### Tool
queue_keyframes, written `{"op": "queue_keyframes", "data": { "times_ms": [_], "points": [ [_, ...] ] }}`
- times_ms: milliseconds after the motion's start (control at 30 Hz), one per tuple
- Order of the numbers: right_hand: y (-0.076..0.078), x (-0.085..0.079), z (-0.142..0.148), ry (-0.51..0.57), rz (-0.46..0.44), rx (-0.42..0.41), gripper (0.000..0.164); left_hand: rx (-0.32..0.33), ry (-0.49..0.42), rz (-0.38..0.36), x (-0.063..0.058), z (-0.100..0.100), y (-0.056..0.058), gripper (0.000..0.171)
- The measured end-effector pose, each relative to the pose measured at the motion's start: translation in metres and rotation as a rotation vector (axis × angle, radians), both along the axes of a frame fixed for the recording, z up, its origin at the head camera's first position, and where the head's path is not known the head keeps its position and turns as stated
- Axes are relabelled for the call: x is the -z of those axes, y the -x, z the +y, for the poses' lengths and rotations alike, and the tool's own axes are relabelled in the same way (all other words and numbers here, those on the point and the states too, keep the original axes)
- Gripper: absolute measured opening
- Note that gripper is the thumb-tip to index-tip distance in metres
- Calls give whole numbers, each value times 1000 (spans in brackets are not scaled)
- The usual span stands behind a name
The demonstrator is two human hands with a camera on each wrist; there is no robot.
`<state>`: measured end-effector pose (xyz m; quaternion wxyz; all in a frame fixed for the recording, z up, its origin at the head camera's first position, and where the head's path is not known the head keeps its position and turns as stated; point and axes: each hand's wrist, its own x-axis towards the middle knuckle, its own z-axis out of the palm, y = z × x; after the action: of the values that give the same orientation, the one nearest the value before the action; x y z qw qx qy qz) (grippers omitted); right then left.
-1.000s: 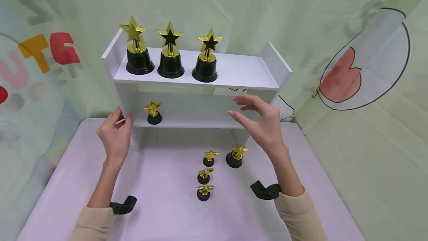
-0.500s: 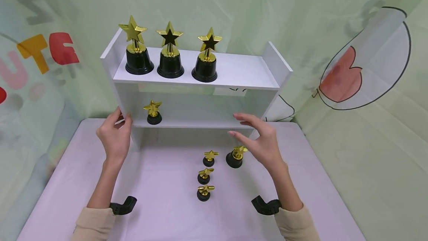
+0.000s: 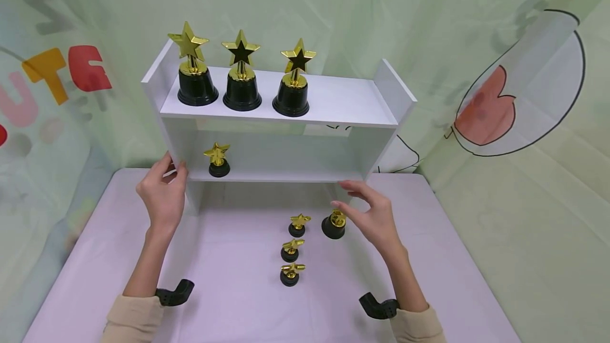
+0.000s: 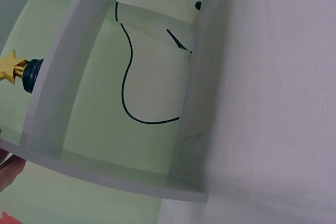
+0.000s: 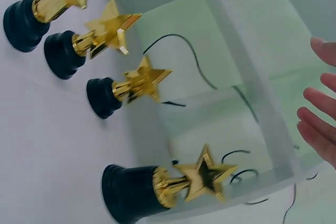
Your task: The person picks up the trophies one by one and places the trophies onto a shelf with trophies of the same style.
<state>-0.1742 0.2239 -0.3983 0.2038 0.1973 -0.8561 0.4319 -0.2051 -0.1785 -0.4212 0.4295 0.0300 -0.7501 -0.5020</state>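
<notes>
Head view first: half the trophies look done to me. Three big trophies (image 3: 242,94) stand on the top tier of the white shelf (image 3: 343,102), bunched toward its left, with bare space on the right. One small trophy (image 3: 219,168) stands on the tier below, near the left end. That seems to leave four on the table (image 3: 229,258): three little trophies (image 3: 289,253) in a rough line plus one last big trophy (image 3: 332,229) beside the farthest. Left hand (image 3: 162,192) pinches the shelf's left side panel. Right hand (image 3: 369,216) has thumb and fingers spread, nothing between them, thumb partly covering the last big trophy's star.

Left wrist view: just fingertips at the panel's edge, with the shelved small trophy off to the side.

Right wrist view: all four leftovers upright on the table, the fingers (image 5: 317,132) well apart from them and holding nothing.
</notes>
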Motion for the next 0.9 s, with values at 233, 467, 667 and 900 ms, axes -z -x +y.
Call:
{"op": "queue_keyframes", "data": {
  "times_ms": [233,467,667,900],
  "points": [
    [5,20,11,-31,-94,68,44,3,-2,-3,0,0,0,33],
    [10,35,19,-15,-164,88,43,-1,0,-10,0,0,0,32],
    [14,47,23,-33,-193,91,43,2,0,-8,1,0,1,31],
    [18,63,28,-31,-248,54,49,1,1,-9,1,0,1,32]
  ]
}}
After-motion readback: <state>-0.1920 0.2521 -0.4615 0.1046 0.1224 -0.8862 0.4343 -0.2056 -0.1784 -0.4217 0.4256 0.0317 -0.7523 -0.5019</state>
